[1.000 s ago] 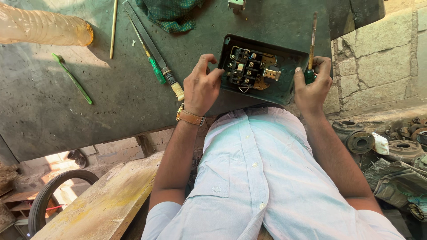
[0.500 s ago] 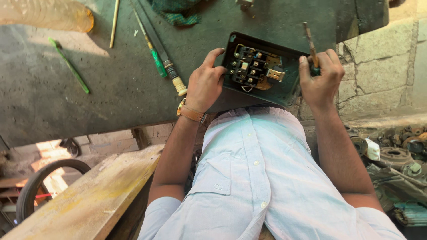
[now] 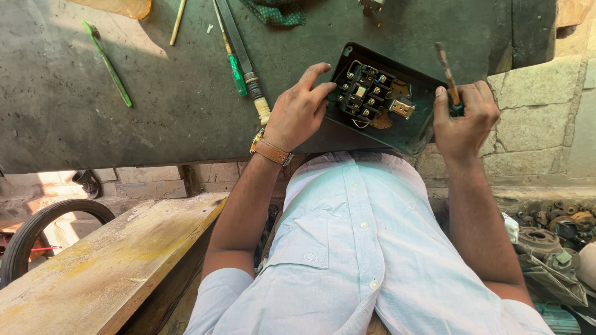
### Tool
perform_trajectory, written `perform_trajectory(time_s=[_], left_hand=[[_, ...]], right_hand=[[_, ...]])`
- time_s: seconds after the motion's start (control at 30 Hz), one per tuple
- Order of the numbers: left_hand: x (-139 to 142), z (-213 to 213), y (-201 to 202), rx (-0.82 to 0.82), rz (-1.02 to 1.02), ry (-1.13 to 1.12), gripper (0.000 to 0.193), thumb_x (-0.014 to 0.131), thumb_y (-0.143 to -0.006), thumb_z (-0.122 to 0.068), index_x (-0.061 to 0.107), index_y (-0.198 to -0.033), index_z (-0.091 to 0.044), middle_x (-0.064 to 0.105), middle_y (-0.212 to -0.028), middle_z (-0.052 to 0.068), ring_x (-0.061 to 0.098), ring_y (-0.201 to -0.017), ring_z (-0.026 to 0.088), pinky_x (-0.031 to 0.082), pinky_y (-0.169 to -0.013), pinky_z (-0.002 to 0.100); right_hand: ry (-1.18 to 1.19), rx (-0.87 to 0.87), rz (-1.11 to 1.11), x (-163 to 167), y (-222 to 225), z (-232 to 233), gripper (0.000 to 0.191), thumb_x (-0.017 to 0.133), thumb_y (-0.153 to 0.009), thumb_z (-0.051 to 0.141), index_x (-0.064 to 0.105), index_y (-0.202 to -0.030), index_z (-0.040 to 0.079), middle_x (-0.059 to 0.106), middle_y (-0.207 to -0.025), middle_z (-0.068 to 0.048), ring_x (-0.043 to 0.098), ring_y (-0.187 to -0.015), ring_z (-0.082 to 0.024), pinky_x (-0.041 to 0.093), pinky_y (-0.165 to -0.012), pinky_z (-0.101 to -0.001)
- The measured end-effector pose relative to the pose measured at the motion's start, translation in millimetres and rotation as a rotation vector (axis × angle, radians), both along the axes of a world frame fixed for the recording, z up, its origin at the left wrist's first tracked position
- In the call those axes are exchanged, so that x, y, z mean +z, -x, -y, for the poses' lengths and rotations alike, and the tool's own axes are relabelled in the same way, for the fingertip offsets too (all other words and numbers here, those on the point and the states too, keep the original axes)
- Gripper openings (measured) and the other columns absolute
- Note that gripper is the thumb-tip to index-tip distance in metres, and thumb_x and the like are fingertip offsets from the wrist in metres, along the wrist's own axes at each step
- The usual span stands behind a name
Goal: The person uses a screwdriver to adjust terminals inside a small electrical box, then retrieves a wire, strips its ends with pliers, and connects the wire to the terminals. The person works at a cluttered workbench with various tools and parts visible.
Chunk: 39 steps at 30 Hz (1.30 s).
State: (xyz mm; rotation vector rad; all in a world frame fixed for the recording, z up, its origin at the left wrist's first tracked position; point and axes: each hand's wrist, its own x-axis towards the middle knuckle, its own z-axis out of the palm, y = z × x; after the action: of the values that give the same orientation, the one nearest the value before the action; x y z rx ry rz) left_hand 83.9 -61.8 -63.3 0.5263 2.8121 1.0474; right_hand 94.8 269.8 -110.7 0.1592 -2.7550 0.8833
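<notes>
At the near edge of the dark workbench (image 3: 124, 124), left hand (image 3: 298, 111) fingers rest loosely steadying the open switch box (image 3: 379, 99); right hand (image 3: 465, 118) clenched on a screwdriver (image 3: 448, 77) — best seat tip squarely before turning, box pinned.

A broad stretch of the dark grey metal bench (image 3: 74, 124) lies bare left of the left hand (image 3: 297, 113), broken only by a thin green toothbrush (image 3: 107, 62) lying aslant. Nearer that hand, a green-handled screwdriver (image 3: 233, 65) and a long file with a pale handle (image 3: 253, 87) lie side by side, barring a straight sideways reach. The open black switch box with a block of terminals (image 3: 379, 99) fills the gap between both hands. The right hand (image 3: 465, 121), gripping a slim tool, sits near the bench's right edge, beside a rough stone wall (image 3: 540, 118).
</notes>
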Motion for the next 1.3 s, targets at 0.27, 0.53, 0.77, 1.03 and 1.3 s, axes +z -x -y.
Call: perform_trajectory(time_s=[0.27,0.53,0.77,1.03,1.3], left_hand=[[13.0,-0.3,-0.1,0.017,-0.137,0.063,0.028,0.07,-0.09,0.0,0.075,-0.116,-0.008,0.063,-0.115,0.002,0.071,-0.088,0.022,0.058,-0.074,0.036],[10.2,-2.5,9.1,-0.074,-0.173,0.092,0.012,0.076,-0.089,-0.009,0.072,-0.099,-0.01,0.06,-0.098,0.001,0.068,-0.087,0.019,0.056,-0.071,0.034],[6.2,-14.6,13.3,-0.034,-0.154,0.132,0.014,0.077,-0.084,-0.01,0.069,-0.095,-0.008,0.055,-0.097,0.004,0.065,-0.09,0.021,0.056,-0.07,0.036],[-0.3,-14.3,9.1,0.012,-0.175,0.132,0.012,0.076,-0.081,-0.007,0.068,-0.09,-0.007,0.054,-0.106,0.005,0.063,-0.096,0.021,0.057,-0.073,0.037],[-10.9,-18.2,6.3,0.043,-0.214,0.238,0.011,0.075,-0.079,-0.005,0.067,-0.085,-0.006,0.053,-0.106,0.007,0.064,-0.096,0.021,0.058,-0.073,0.035]], right_hand=[[-0.072,0.328,0.142,20.2,26.4,3.5,0.009,0.077,-0.103,0.006,0.077,-0.111,0.005,0.078,-0.103,-0.011,0.075,-0.091,-0.019,0.06,-0.083,-0.0318],[-0.406,0.448,0.584,57.2,58.3,15.2,0.039,0.075,-0.093,0.025,0.073,-0.131,0.02,0.077,-0.085,-0.012,0.074,-0.071,-0.025,0.06,-0.079,-0.0411],[-0.439,0.553,0.832,62.4,87.0,23.8,0.036,0.067,-0.086,0.014,0.073,-0.121,0.011,0.075,-0.089,-0.019,0.073,-0.087,-0.037,0.058,-0.085,-0.0485],[-0.491,0.539,0.833,69.9,86.5,33.9,0.037,0.068,-0.087,0.013,0.072,-0.123,0.01,0.077,-0.095,-0.019,0.074,-0.091,-0.036,0.058,-0.09,-0.0467],[-0.59,0.459,0.844,73.4,77.4,43.1,0.034,0.069,-0.095,0.018,0.07,-0.127,0.01,0.077,-0.096,-0.018,0.075,-0.092,-0.031,0.059,-0.09,-0.0443]])
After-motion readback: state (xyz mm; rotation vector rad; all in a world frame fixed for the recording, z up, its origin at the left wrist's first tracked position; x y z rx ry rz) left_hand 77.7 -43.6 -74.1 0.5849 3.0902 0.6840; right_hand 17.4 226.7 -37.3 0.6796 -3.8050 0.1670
